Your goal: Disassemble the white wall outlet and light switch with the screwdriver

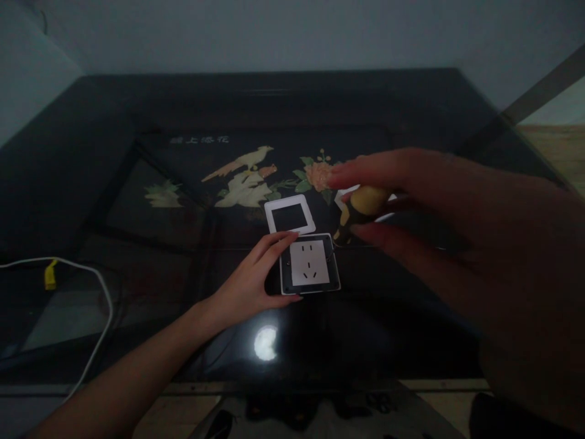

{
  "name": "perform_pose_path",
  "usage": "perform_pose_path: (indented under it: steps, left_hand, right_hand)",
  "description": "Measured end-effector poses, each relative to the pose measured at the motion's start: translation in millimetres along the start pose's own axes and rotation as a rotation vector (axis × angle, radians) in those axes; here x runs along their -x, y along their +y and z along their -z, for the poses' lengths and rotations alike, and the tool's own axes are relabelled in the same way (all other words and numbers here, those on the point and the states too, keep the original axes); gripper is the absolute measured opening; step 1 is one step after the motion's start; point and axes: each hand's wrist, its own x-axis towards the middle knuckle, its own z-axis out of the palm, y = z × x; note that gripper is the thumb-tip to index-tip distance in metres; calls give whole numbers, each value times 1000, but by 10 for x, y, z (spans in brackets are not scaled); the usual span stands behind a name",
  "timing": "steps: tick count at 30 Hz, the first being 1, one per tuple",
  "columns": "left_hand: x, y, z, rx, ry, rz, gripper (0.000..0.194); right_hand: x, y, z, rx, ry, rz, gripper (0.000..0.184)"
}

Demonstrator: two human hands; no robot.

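A wall socket with a white face and dark surround lies on the glossy black table. My left hand grips it from the left, thumb at the near edge and fingers at the far edge. In my right hand is a screwdriver with a yellow and black handle, pinched between thumb and fingers. Its thin shaft points down-left at the screw on the socket's right side; I cannot tell whether the tip touches. Just beyond the socket rests a white cover frame.
A white object lies partly hidden behind the screwdriver and right hand. At the left runs a white cable with a yellow tag. A pale wall stands behind the table. Bird and flower artwork decorates the tabletop.
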Motion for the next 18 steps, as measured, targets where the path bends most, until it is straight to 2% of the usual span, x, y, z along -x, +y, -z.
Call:
perform_pose_path:
  steps: [2,6,10,12,15,18]
  left_hand:
    - [5,-14,-11,-12,9,-7,94]
    - [-5,-10,-13,-21,8,-7,95]
    - [-20,12,3,8,-5,1,94]
    - [-18,12,6,16,-5,0,92]
    - [-9,0,-2,23,6,-10,93]
    - [-7,-9,-9,16,10,-15,95]
  right_hand:
    - [-17,-24,-48,72,17,22,24]
    - [-56,-71,-151,257,67,-66,17]
    - [-40,7,-101,206,15,-37,36]
    - [-22,57,-49,153,-50,-19,38]
    - [-18,67,-23,106,-79,2,29]
    - [-45,8,-70,196,3,-35,16]
